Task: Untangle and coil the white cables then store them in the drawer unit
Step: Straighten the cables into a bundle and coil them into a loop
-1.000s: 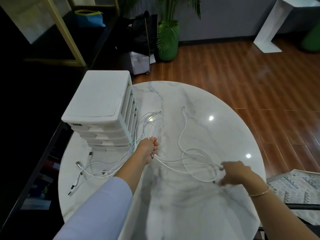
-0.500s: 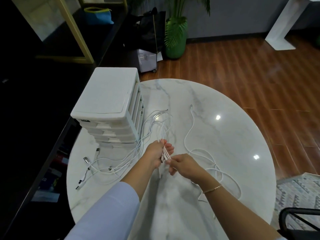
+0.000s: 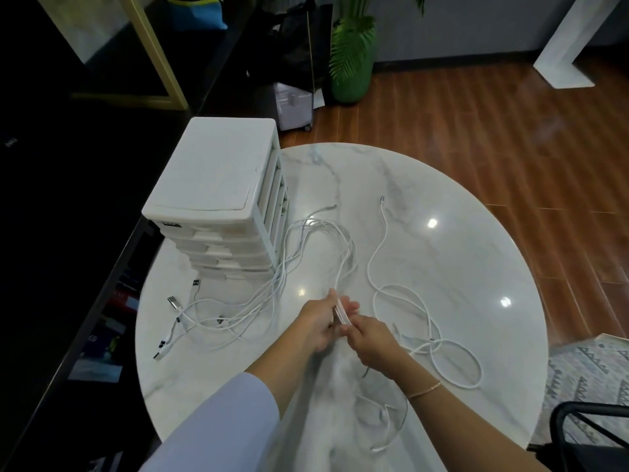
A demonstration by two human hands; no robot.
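L hand [image 3: 318,323] grips bunched cables [image 3: 341,313]; R hand [image 3: 369,338] pinches same bunch. Step: untangling, pre-coil. Next: free one strand w/o tightening knots; drawers [image 3: 218,247] closed.

Left of the fingers [image 3: 343,310], a spread of white cables [image 3: 258,301] covers the bench [image 3: 476,260] as far as the drawer unit [image 3: 218,185], which stands tall at the bench edge and blocks that side. Right of the fingers, one looped cable [image 3: 442,352] lies flat. Beyond the fingers and farther right, the bench surface is bare and a hand could pass freely.
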